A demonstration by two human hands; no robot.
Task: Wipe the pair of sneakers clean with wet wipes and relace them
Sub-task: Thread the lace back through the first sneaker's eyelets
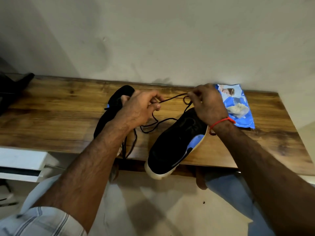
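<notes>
- Left hand (138, 106) pinches the black shoelace (172, 97) between thumb and fingers; right hand (207, 103) pinches the same lace farther along, just above the right sneaker (175, 143).
- Right sneaker lies on the wooden desk (51, 108) with its pale toe overhanging the near edge. Risk: a firm tug on the lace could tip it to the floor.
- Left sneaker (114, 106) lies partly hidden behind the left forearm, its lace trailing over the edge. Risk: snagging.
- Slack lace loops between the sneakers. Risk: tangling or a missed eyelet; eyelets are not discernible.
- Wet wipes pack (238, 106) lies just beside the right hand. Risk: the wrist nudges it along the desk.
</notes>
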